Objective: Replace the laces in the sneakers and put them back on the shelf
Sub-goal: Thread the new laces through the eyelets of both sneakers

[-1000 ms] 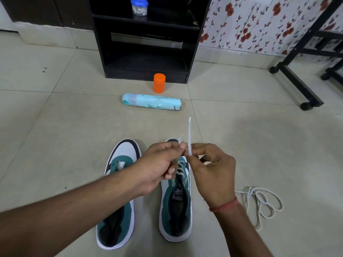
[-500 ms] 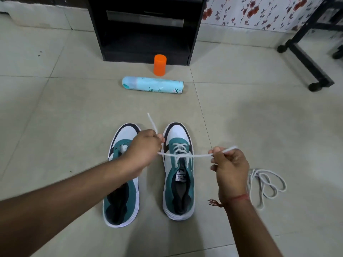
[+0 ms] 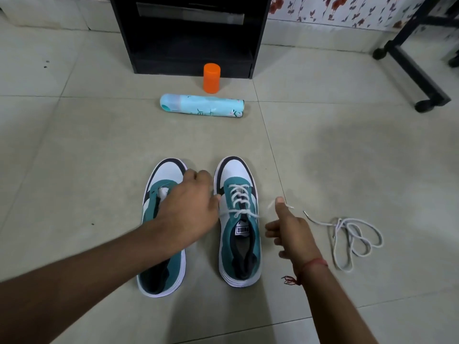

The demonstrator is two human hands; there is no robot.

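Two teal and white sneakers stand side by side on the tiled floor (image 3: 74, 150), toes pointing toward a black shelf (image 3: 191, 45). The right sneaker (image 3: 239, 219) is laced partway up with a white lace (image 3: 239, 199). The left sneaker (image 3: 162, 227) has no lacing across it. The left hand (image 3: 188, 209) hovers over the left sneaker with its fingers curled under; whether it pinches a lace end, I cannot tell. The right hand (image 3: 289, 229), just right of the laced sneaker, has its thumb up and fingers loosely spread, gripping nothing, with a blurred lace end beside the thumb. A loose lace (image 3: 347, 237) lies coiled on the floor further right. An orange cap (image 3: 211, 77) and a blue spray can (image 3: 201, 106) lie before the shelf.
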